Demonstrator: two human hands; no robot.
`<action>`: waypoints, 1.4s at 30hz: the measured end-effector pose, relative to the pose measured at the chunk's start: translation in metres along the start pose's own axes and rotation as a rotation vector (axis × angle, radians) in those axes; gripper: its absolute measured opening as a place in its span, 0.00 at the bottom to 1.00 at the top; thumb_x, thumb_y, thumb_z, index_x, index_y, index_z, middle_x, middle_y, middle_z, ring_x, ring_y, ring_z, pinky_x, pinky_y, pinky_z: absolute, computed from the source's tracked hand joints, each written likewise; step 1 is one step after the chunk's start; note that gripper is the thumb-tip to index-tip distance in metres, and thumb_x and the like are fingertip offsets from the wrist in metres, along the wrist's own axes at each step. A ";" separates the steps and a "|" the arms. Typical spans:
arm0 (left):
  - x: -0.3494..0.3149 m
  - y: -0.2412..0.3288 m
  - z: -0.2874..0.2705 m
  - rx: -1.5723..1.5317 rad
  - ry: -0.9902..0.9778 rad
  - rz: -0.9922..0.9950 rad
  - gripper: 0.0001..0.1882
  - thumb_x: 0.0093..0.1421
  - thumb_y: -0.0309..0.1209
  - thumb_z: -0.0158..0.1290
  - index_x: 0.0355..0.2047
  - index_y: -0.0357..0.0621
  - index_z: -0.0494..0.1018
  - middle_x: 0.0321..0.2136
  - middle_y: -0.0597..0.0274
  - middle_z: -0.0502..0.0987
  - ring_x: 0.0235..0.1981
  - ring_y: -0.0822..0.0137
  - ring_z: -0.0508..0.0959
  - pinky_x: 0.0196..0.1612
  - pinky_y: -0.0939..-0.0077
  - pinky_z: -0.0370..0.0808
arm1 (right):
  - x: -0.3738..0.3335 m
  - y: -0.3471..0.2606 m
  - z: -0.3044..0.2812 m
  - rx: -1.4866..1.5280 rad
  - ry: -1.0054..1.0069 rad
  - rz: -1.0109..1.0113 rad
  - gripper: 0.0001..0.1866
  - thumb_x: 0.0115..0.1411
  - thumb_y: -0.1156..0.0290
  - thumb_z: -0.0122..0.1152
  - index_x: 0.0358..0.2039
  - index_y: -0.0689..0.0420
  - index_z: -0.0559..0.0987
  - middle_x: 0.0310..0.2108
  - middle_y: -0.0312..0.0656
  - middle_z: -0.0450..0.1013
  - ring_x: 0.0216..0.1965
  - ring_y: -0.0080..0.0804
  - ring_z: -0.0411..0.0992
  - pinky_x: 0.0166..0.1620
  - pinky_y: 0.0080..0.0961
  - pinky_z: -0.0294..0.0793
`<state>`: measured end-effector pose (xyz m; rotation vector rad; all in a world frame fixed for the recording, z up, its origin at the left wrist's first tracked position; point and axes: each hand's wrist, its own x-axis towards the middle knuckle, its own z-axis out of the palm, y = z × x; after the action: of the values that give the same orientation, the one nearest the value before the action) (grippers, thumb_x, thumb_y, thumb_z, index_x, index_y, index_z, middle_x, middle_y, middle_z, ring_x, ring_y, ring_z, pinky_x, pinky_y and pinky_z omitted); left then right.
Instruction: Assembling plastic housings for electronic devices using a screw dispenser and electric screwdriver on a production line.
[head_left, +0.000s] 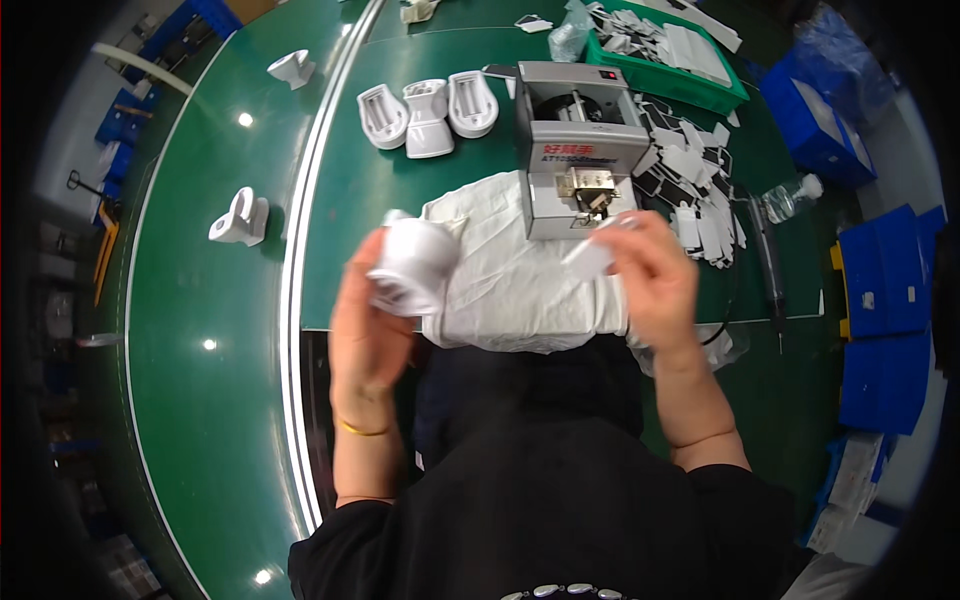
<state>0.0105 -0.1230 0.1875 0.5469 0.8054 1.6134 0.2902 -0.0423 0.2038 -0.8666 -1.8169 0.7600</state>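
Note:
My left hand point(360, 325) is wrapped around a white plastic housing point(415, 262), tilted above the left part of a white cloth point(515, 290). Between the fingertips of my right hand point(655, 280) is a small flat white plastic piece point(588, 260), slightly blurred. That hand is just in front of a grey screw feeder point(585, 150). Three white housings point(428, 118) lie side by side beyond the cloth, some with their hollow sides up.
Two more white housings point(240, 218) sit apart on the green surface at left. Loose white and dark flat pieces point(690, 165) cover the right side, below a green bin point(720, 95). An electric screwdriver point(768, 255) and a clear bottle point(790, 200) lie farther right, near blue bins point(880, 275).

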 end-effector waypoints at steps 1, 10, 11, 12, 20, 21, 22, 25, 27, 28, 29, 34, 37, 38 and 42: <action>-0.002 -0.009 0.021 -0.053 -0.035 -0.059 0.31 0.70 0.48 0.44 0.64 0.39 0.58 0.59 0.54 0.68 0.57 0.58 0.72 0.58 0.59 0.72 | -0.002 -0.013 0.011 -0.009 0.008 0.013 0.13 0.60 0.86 0.53 0.39 0.60 0.83 0.42 0.41 0.70 0.38 0.23 0.71 0.39 0.17 0.72; -0.014 -0.044 0.058 -0.003 -0.236 -0.420 0.37 0.65 0.51 0.52 0.67 0.44 0.55 0.58 0.48 0.68 0.56 0.50 0.73 0.55 0.60 0.74 | 0.000 -0.018 0.022 -0.130 -0.051 0.076 0.27 0.54 0.64 0.68 0.52 0.64 0.75 0.48 0.43 0.68 0.46 0.32 0.70 0.47 0.27 0.70; -0.014 -0.042 0.051 -0.005 -0.237 -0.423 0.37 0.65 0.51 0.52 0.67 0.44 0.55 0.58 0.48 0.68 0.56 0.50 0.73 0.55 0.60 0.74 | 0.003 -0.015 0.015 0.045 -0.072 0.201 0.26 0.55 0.64 0.66 0.51 0.64 0.76 0.48 0.41 0.68 0.46 0.29 0.69 0.47 0.25 0.69; -0.014 -0.038 0.040 0.666 -0.459 -0.108 0.43 0.58 0.49 0.59 0.67 0.45 0.54 0.60 0.46 0.65 0.58 0.47 0.71 0.57 0.59 0.72 | 0.006 -0.010 0.010 0.136 -0.096 0.303 0.24 0.56 0.63 0.64 0.51 0.64 0.76 0.46 0.39 0.69 0.44 0.25 0.68 0.46 0.22 0.67; 0.004 -0.063 0.046 0.907 -0.589 0.408 0.55 0.40 0.23 0.70 0.67 0.39 0.53 0.63 0.49 0.63 0.62 0.50 0.67 0.63 0.63 0.65 | -0.001 -0.001 0.006 0.166 -0.292 0.307 0.21 0.61 0.62 0.61 0.49 0.63 0.78 0.44 0.38 0.70 0.45 0.24 0.67 0.47 0.20 0.66; 0.004 -0.066 0.045 0.867 -0.571 0.404 0.54 0.41 0.22 0.69 0.67 0.40 0.53 0.63 0.49 0.63 0.62 0.51 0.68 0.63 0.64 0.66 | 0.001 -0.001 0.001 0.128 -0.135 0.256 0.18 0.63 0.67 0.59 0.50 0.64 0.77 0.44 0.38 0.71 0.44 0.23 0.68 0.47 0.19 0.67; 0.004 -0.067 0.049 0.803 -0.536 0.376 0.55 0.42 0.19 0.67 0.68 0.41 0.49 0.63 0.48 0.64 0.61 0.52 0.69 0.60 0.64 0.69 | 0.003 -0.002 -0.003 0.088 0.021 0.206 0.16 0.65 0.72 0.57 0.51 0.65 0.76 0.44 0.38 0.72 0.44 0.22 0.69 0.47 0.18 0.68; 0.004 -0.069 0.050 0.770 -0.487 0.366 0.55 0.44 0.17 0.66 0.69 0.43 0.46 0.63 0.47 0.63 0.61 0.53 0.69 0.57 0.64 0.72 | 0.000 -0.029 -0.009 0.381 0.110 0.235 0.16 0.65 0.81 0.54 0.53 0.65 0.74 0.43 0.39 0.74 0.43 0.20 0.70 0.46 0.15 0.69; 0.005 -0.068 0.053 0.782 -0.514 0.353 0.55 0.45 0.17 0.64 0.69 0.43 0.45 0.62 0.46 0.63 0.61 0.52 0.69 0.56 0.63 0.74 | -0.009 -0.027 -0.006 0.365 0.084 0.210 0.19 0.62 0.83 0.58 0.55 0.65 0.72 0.40 0.38 0.75 0.38 0.18 0.72 0.43 0.12 0.70; 0.005 -0.068 0.054 0.779 -0.532 0.323 0.54 0.45 0.17 0.65 0.69 0.43 0.46 0.62 0.47 0.63 0.60 0.52 0.69 0.56 0.63 0.74 | -0.013 -0.027 -0.005 0.334 -0.054 0.276 0.19 0.61 0.82 0.60 0.54 0.65 0.73 0.37 0.37 0.76 0.37 0.17 0.72 0.41 0.13 0.71; 0.005 -0.068 0.055 0.776 -0.549 0.294 0.54 0.45 0.17 0.65 0.69 0.43 0.46 0.62 0.48 0.63 0.60 0.53 0.69 0.56 0.64 0.74 | -0.015 -0.027 -0.004 0.303 -0.192 0.341 0.20 0.60 0.82 0.61 0.54 0.64 0.74 0.35 0.36 0.76 0.35 0.16 0.72 0.39 0.13 0.71; 0.006 -0.057 0.056 0.770 -0.608 0.195 0.51 0.46 0.18 0.66 0.67 0.44 0.51 0.62 0.52 0.64 0.60 0.54 0.69 0.56 0.64 0.74 | -0.008 -0.036 -0.005 0.239 -0.254 0.344 0.12 0.58 0.81 0.65 0.43 0.64 0.77 0.32 0.36 0.77 0.31 0.15 0.71 0.33 0.12 0.69; 0.007 -0.057 0.054 0.808 -0.627 0.198 0.48 0.46 0.20 0.66 0.66 0.44 0.55 0.62 0.53 0.64 0.60 0.54 0.70 0.57 0.64 0.73 | -0.006 -0.038 -0.003 0.140 -0.291 0.233 0.09 0.57 0.82 0.65 0.39 0.63 0.79 0.32 0.36 0.78 0.30 0.15 0.71 0.33 0.13 0.69; 0.008 -0.057 0.053 0.823 -0.638 0.203 0.47 0.46 0.20 0.66 0.66 0.44 0.56 0.62 0.53 0.65 0.60 0.53 0.70 0.57 0.64 0.72 | -0.007 -0.037 -0.003 0.207 -0.274 0.337 0.09 0.56 0.81 0.66 0.39 0.62 0.80 0.32 0.36 0.78 0.29 0.15 0.70 0.33 0.14 0.69; 0.009 -0.057 0.051 0.886 -0.664 0.211 0.48 0.46 0.21 0.66 0.66 0.44 0.56 0.62 0.53 0.65 0.59 0.51 0.70 0.58 0.64 0.71 | -0.001 -0.041 -0.010 0.088 -0.441 0.467 0.12 0.56 0.78 0.67 0.42 0.60 0.82 0.34 0.36 0.78 0.31 0.18 0.71 0.34 0.18 0.70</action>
<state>0.0830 -0.0996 0.1771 1.7349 0.9315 1.0574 0.2906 -0.0645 0.2396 -1.1500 -1.9564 1.4076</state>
